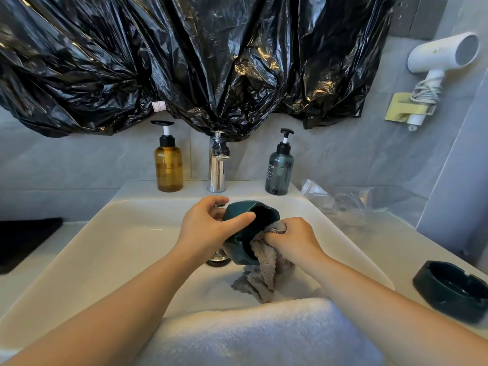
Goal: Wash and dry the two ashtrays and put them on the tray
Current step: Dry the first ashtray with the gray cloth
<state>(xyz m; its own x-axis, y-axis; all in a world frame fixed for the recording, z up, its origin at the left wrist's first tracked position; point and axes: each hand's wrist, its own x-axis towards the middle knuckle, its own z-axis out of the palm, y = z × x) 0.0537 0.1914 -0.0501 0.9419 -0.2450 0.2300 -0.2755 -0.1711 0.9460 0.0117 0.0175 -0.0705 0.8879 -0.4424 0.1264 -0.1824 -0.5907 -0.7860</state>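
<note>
While left fingers clasp the ashtray, right fingers clench cloth.

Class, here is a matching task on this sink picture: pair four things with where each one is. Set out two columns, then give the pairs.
1. amber bottle
2. grey cloth
3. hair dryer
4. second ashtray

A. on the wall, upper right
B. on the counter, right of the sink
C. left of the tap
D. in the right hand

Pairs: 1-C, 2-D, 3-A, 4-B
</note>
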